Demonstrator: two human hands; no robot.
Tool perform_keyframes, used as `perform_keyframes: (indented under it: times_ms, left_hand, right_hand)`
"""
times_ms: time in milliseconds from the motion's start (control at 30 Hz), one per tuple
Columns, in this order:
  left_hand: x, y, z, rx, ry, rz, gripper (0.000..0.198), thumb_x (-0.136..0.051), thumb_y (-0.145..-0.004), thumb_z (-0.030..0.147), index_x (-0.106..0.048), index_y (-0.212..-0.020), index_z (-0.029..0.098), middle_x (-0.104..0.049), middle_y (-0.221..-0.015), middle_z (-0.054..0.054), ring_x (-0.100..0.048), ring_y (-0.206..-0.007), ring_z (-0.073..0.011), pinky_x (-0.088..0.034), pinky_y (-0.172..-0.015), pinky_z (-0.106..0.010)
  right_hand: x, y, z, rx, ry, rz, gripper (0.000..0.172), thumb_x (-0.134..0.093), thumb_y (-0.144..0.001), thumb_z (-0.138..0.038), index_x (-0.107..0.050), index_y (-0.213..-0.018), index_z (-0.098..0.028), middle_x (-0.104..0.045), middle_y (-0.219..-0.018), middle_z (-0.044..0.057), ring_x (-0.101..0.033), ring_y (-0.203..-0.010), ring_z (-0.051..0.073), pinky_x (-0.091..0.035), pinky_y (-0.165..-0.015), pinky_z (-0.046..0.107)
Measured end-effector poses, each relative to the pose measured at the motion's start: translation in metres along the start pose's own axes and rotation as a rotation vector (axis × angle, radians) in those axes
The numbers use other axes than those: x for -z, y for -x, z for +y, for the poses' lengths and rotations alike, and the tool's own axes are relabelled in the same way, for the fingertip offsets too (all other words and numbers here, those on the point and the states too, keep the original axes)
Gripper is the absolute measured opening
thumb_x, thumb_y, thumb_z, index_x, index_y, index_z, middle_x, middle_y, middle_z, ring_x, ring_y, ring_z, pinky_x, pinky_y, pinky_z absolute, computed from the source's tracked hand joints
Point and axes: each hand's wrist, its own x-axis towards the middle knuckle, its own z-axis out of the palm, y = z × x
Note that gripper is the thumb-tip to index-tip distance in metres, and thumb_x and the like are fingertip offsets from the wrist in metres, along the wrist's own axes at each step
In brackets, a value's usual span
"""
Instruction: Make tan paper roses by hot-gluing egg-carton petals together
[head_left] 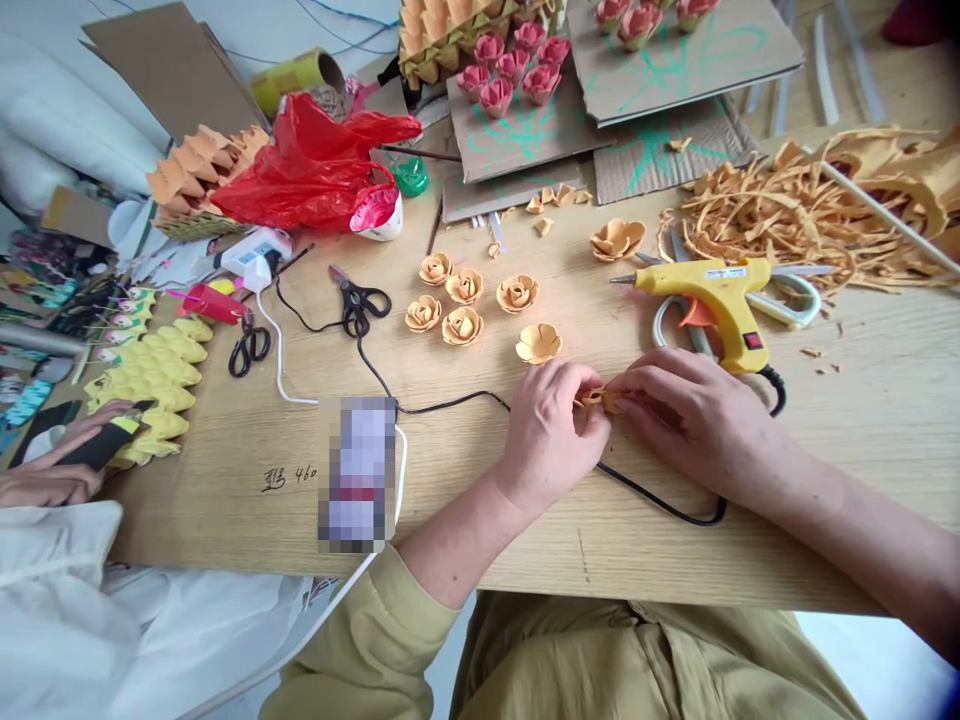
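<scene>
Between the fingertips of both my hands is a small orange egg-carton flower piece [598, 398], mostly covered by the fingers. My left hand [551, 425] pinches it from the left, and my right hand [694, 420] grips it from the right. Just beyond my left hand lies an open orange flower cup [538, 344]. Several finished orange roses [463, 325] sit farther to the left. A yellow glue gun [712, 300] rests beyond my right hand, its nozzle pointing left, on top of grey-handled scissors [787, 303].
Orange carton scraps [780, 215] are heaped at the back right. Pink flowers [514, 68] stand on cardboard sheets [517, 140]. Black scissors [360, 303], a black cable [457, 402] and a blurred-out phone-shaped item [358, 475] lie leftward. Another person's hand [56, 460] holds a cutter at far left.
</scene>
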Motion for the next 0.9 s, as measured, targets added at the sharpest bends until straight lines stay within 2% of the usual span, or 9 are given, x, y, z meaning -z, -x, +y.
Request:
perform_keyframes:
  times_ms: [267, 700, 800, 900]
  left_hand:
    - [-0.003, 0.001, -0.001, 0.012, -0.031, -0.011, 0.019, -0.058, -0.078, 0.006, -0.053, -0.091, 0.019, -0.062, -0.092, -0.006, -0.059, -0.090, -0.0231, -0.050, -0.085, -0.040]
    - [-0.004, 0.000, 0.002, 0.024, -0.023, -0.005, 0.023, -0.053, -0.073, 0.004, -0.046, -0.089, 0.020, -0.059, -0.088, -0.004, -0.056, -0.086, -0.0219, -0.047, -0.081, -0.037]
    - [-0.004, 0.000, 0.001, 0.001, -0.007, 0.022, 0.025, -0.053, -0.071, 0.003, -0.047, -0.089, 0.020, -0.059, -0.087, -0.004, -0.056, -0.085, -0.0218, -0.047, -0.080, -0.037]
    - [-0.003, 0.002, 0.001, -0.073, 0.019, 0.071, 0.028, -0.051, -0.073, 0.002, -0.050, -0.094, 0.020, -0.060, -0.088, -0.004, -0.056, -0.086, -0.0214, -0.049, -0.081, -0.037]
  right_hand:
    - [-0.004, -0.001, -0.001, -0.028, -0.004, -0.037, 0.012, -0.056, -0.095, -0.022, -0.067, -0.098, -0.022, -0.067, -0.091, 0.009, -0.062, -0.083, 0.026, -0.046, -0.070, 0.039]
    - [-0.005, -0.005, -0.004, 0.057, 0.059, 0.054, 0.011, -0.060, -0.094, -0.022, -0.069, -0.092, -0.016, -0.067, -0.085, 0.009, -0.062, -0.075, 0.023, -0.050, -0.065, 0.037]
    - [0.008, -0.001, 0.003, 0.009, 0.136, 0.174, 0.013, -0.059, -0.094, -0.020, -0.070, -0.097, -0.015, -0.068, -0.091, 0.011, -0.065, -0.084, 0.025, -0.053, -0.074, 0.038]
    - [0.023, 0.006, 0.019, -0.198, 0.331, 0.368, 0.021, -0.063, -0.091, -0.026, -0.069, -0.106, -0.014, -0.069, -0.101, 0.016, -0.066, -0.096, 0.030, -0.054, -0.084, 0.044]
